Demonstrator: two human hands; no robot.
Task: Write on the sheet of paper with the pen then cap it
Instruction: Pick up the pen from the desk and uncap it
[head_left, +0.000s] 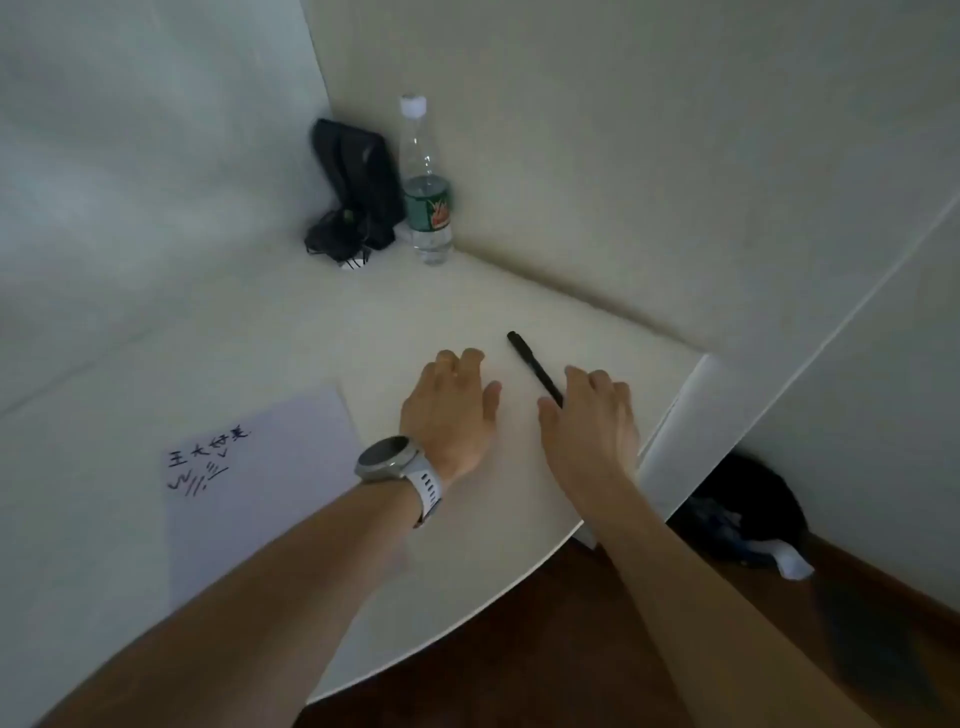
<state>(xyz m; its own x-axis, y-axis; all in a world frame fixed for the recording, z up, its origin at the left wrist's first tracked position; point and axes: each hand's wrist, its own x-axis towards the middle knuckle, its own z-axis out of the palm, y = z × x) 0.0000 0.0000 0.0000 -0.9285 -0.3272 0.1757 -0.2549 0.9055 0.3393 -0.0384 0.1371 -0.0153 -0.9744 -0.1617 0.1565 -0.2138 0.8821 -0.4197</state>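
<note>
A slim black capped pen (535, 368) lies on the smooth cream table (363, 332); the right hand (592, 421) touches its near end with fingers spread, grasping nothing. The left hand (452, 410) rests flat and empty, and the inked white paper sheet (270, 483) lies apart.

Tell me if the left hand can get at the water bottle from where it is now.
Probably yes: the left hand lies flat on the table, and only bare tabletop shows between it and the water bottle in the corner. It would need a long stretch.

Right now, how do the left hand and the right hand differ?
The left hand wears a watch on its wrist; the right hand has a bare wrist. The left hand touches nothing but the table; the right hand's fingers are at the black pen. Both lie palm down, spread open.
</note>
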